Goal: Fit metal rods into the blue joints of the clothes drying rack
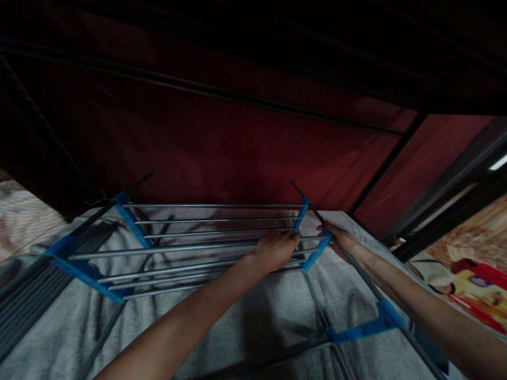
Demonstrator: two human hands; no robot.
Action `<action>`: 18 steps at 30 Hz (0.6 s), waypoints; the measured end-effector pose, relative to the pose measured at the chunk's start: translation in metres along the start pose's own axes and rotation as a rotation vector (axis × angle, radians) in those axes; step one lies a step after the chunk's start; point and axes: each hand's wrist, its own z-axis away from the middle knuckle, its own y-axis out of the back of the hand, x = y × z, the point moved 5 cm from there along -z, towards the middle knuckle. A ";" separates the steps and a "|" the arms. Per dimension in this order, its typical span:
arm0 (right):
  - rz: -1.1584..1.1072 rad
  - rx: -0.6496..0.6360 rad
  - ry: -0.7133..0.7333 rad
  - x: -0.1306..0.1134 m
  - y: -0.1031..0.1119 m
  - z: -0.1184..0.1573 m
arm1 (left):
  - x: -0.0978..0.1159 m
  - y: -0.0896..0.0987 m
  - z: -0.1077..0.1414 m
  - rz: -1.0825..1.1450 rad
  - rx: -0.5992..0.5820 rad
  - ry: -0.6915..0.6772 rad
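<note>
A rack of grey metal tubes [166,250] joined by blue plastic brackets lies on a grey blanket [261,322]. My left hand [277,249] is wrapped over the tubes near the rack's right end. Around the blue bracket [317,252] at that end, my right hand [336,237] has its fingers closed, beside a long side pole. Another blue bracket [364,328] joins two poles at the lower right. At the left end, blue brackets [85,269] hold the tube ends.
Several loose grey tubes [43,287] lie at the left. A dark red fabric wall [237,153] with black frame bars stands behind the rack. To the right are a black frame post and a red and yellow package [481,290]. Striped cloth [27,221] shows at far left.
</note>
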 end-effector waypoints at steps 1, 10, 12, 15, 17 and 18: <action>-0.001 0.000 -0.001 0.000 -0.001 0.000 | 0.000 0.000 0.000 0.016 -0.005 0.005; 0.060 0.014 0.010 -0.009 -0.004 0.005 | 0.008 0.009 -0.002 -0.002 -0.007 0.022; 0.093 -0.015 -0.010 -0.012 -0.006 0.008 | 0.008 0.009 -0.002 -0.002 -0.003 0.025; 0.109 -0.082 -0.030 -0.014 -0.005 0.009 | 0.009 0.007 0.000 0.013 -0.006 0.023; 0.132 -0.047 -0.079 -0.010 0.002 0.005 | 0.010 0.005 -0.001 0.035 -0.017 -0.005; 0.157 -0.019 -0.144 -0.005 0.007 0.002 | 0.010 0.003 -0.001 0.052 -0.027 -0.026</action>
